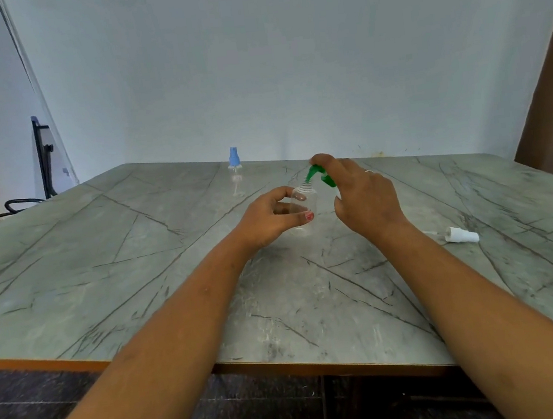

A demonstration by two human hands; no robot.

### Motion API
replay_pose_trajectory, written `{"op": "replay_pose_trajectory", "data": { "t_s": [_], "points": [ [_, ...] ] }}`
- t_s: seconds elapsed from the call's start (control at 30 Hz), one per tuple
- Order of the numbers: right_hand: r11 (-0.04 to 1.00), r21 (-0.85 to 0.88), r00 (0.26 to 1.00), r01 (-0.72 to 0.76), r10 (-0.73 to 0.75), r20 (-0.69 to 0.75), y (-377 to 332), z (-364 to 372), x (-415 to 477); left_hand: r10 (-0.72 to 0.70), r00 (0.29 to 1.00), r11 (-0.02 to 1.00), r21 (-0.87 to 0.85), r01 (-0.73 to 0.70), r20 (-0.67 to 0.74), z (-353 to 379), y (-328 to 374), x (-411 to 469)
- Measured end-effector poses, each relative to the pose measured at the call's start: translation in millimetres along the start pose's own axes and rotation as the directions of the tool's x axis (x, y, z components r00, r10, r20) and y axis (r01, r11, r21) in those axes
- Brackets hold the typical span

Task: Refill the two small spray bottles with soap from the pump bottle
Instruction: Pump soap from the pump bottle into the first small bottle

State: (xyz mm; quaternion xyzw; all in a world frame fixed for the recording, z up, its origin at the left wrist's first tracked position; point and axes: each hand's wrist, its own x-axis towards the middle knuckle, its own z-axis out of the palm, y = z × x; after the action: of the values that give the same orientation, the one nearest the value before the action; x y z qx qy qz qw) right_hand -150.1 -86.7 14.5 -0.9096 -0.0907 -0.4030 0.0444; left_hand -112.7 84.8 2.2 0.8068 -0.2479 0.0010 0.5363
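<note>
While the left hand holds the small clear bottle with its thumb and fingers curled round it, the right hand is wrapped over the green pump top of the pump bottle. The rest of the pump bottle is hidden behind that hand.

Both are near the middle of the bench. The small clear bottle stands up straight. Its long side runs up and down, and its open neck points up. It looks like it rests on the bench, but I cannot be sure. The green spout points left and down, right at the open neck.

I think this is the filling step for the first bottle. To do it well, keep the small bottle straight and still. Keep the spout tip just over the hole. Push down slowly, so the soap goes in and does not run down the side.

Far back, well apart, the blue-top spray bottle stands up straight with its top on. It likely waits its turn. On the right, the white spray top lies on its side on the bench.
</note>
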Motion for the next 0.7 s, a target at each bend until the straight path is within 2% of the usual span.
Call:
{"op": "replay_pose_trajectory", "data": {
  "t_s": [0.2, 0.33, 0.7],
  "points": [
    [0.995, -0.095, 0.998, 0.034, -0.029, 0.048, -2.7, 0.8, -1.3, -0.019, 1.0, 1.0, 0.005, 0.018, 0.006, -0.7, -2.1, -0.1],
    [0.996, -0.085, 0.996, 0.019, -0.011, 0.083, -3.7, 3.8, -3.3, -0.065, 0.998, 0.997, 0.035, 0.064, 0.023, 0.3, -7.5, 0.8],
    [0.991, -0.123, 0.998, 0.052, -0.049, 0.027, -6.4, 7.6, -2.4, -0.083, 0.996, 0.993, 0.083, 0.081, 0.018, -0.1, -7.4, 0.3]
  ]
}}
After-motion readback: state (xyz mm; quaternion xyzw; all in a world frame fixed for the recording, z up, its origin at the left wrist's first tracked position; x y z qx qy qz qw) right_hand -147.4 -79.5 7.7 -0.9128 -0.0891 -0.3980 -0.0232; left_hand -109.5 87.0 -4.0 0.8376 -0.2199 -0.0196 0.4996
